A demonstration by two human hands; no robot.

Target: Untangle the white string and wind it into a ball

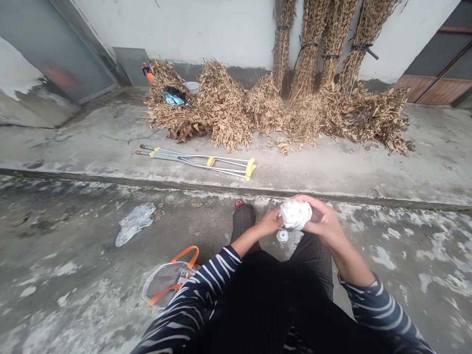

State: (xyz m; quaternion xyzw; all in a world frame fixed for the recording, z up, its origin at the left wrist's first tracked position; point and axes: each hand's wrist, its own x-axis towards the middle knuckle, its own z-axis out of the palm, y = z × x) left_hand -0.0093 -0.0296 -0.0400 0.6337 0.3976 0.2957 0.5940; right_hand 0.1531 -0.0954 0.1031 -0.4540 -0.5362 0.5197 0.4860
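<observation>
My right hand [326, 221] wraps its fingers and thumb round a rounded white bundle [296, 214] with small dark specks, held over my lap; I cannot make out its exact kind. From the other side, my left hand [270, 222] is closed in a pinch at the bundle's left edge. A small dark spot shows at those fingertips, too small to name. Just below the bundle is a small round white object with rings [282, 236]; whether it hangs or lies on the ground I cannot tell.
A grey bag with orange handles [167, 282] sits by my left side, a crumpled clear plastic bag [135, 223] beyond it. Yellow-padded crutches [191, 161] lie on the raised concrete step [313, 172]. Dried plant bundles [228, 108] lean along the wall.
</observation>
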